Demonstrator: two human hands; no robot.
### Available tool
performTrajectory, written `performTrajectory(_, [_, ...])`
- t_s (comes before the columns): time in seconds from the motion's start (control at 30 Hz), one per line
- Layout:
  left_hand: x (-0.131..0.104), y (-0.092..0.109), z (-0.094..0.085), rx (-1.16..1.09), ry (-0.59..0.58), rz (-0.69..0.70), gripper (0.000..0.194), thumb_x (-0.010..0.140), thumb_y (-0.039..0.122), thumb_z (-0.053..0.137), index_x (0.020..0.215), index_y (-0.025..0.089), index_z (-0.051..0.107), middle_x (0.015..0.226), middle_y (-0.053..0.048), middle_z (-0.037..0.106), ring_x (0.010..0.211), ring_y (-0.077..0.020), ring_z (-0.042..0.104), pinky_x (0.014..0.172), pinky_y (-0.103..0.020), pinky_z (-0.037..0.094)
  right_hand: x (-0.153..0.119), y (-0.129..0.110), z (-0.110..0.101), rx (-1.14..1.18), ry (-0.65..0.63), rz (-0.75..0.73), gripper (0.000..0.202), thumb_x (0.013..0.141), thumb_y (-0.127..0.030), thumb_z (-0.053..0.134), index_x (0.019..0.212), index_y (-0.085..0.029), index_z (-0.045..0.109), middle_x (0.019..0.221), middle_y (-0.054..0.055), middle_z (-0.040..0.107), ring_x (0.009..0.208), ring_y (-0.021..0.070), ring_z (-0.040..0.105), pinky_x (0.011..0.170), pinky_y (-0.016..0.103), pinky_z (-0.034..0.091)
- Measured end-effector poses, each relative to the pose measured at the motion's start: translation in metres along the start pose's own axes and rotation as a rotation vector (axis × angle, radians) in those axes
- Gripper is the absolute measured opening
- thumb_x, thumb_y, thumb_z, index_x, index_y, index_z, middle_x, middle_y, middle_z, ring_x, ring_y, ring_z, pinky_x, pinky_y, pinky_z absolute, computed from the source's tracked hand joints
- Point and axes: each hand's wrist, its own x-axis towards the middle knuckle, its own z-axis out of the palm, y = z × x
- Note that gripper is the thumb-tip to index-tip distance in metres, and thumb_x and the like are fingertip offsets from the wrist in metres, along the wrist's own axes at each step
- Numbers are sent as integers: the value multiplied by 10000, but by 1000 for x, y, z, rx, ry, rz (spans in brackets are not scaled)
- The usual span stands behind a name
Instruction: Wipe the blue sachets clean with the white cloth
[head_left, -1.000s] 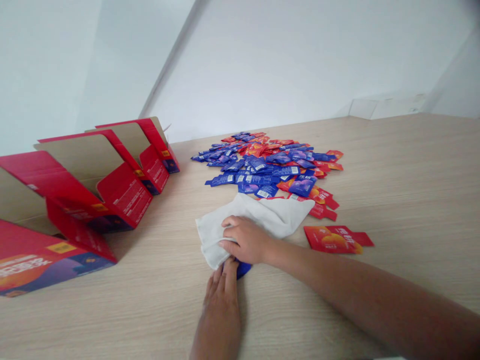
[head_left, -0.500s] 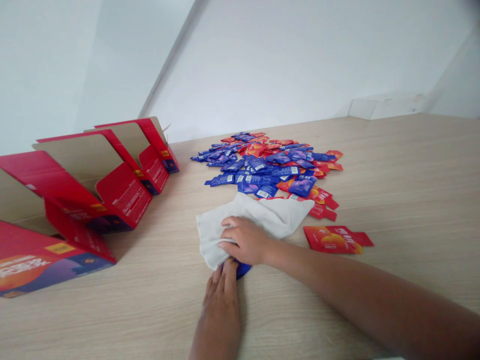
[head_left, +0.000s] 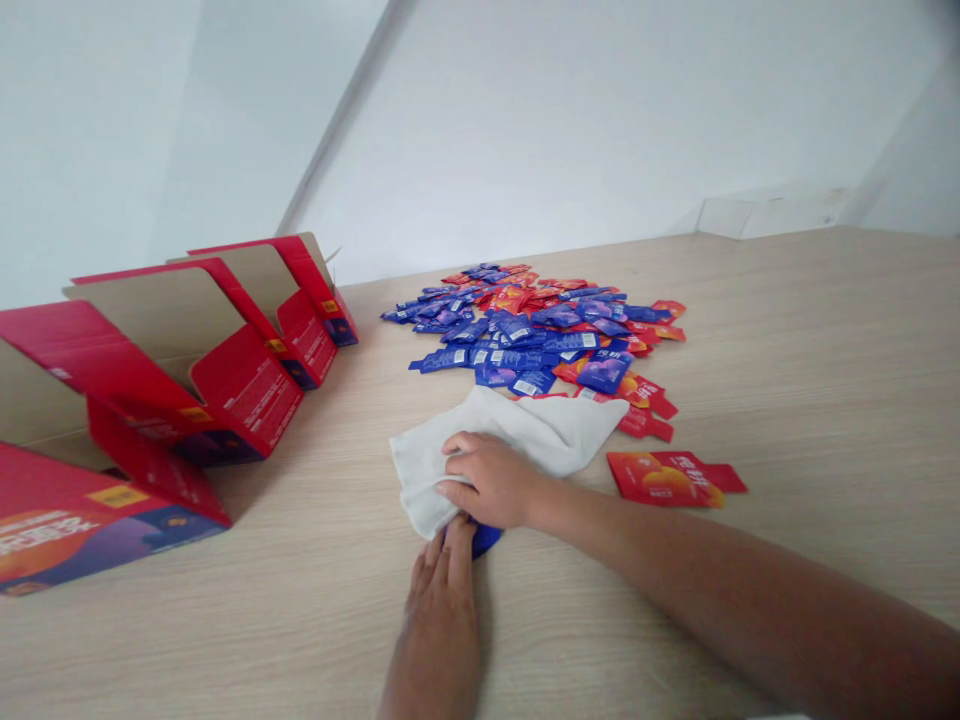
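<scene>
My right hand (head_left: 491,480) presses down on a pale grey-white cloth (head_left: 551,430), its fingers curled over the fabric. Just below it, my left hand (head_left: 442,600) lies low on the table with fingers stretched forward, and the cloth's near edge covers or touches its fingertips. A blue packet (head_left: 486,541) sticks out beside those fingertips, mostly hidden by the cloth and both hands. To the right of the cloth lies a single red packet (head_left: 667,478) with orange fruit printed on it.
A heap of blue and red packets (head_left: 525,335) spreads behind the cloth, some touching its far edge. Several open red cardboard boxes (head_left: 247,395) stand in a row on the left. The wooden table (head_left: 810,400) meets a white wall, with a white box-like object (head_left: 780,215) at the back right.
The cloth's left edge has shifted very slightly to the left. Both hands keep almost the same place.
</scene>
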Motion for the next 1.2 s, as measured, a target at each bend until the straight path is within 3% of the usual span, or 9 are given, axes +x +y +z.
performTrajectory(0.2, [-1,-1,-2,17,-35,-28,607,797,-28,148,1358,80,355,1410,-162,457,1333,-234,363,1081,-464,379,1,0,0,-6,-12,3,301,900,-371,513,776,-143,666,1038,102,611,972,209,566,876,351,428])
performTrajectory(0.47, [-1,-1,-1,34,3,8,623,784,-41,175,1364,115,343,1410,-147,462,1324,-229,377,1060,-468,410,-2,-1,-2,11,-23,2,278,903,-362,508,888,-157,695,1182,129,566,1062,236,549,944,390,400])
performTrajectory(0.7, [0,0,0,15,11,-3,628,779,-50,163,1361,101,342,1411,-155,459,1326,-227,376,1062,-470,407,-1,-1,-3,3,-27,5,281,902,-361,510,878,-152,696,1189,130,569,1068,236,549,953,390,398])
performTrajectory(1.2, [-1,-3,1,-45,52,3,598,799,-19,190,1342,148,376,1375,-126,507,1315,-214,402,1053,-461,417,0,-1,-2,12,-15,9,295,902,-366,513,776,-145,661,1037,102,603,983,208,558,888,352,421])
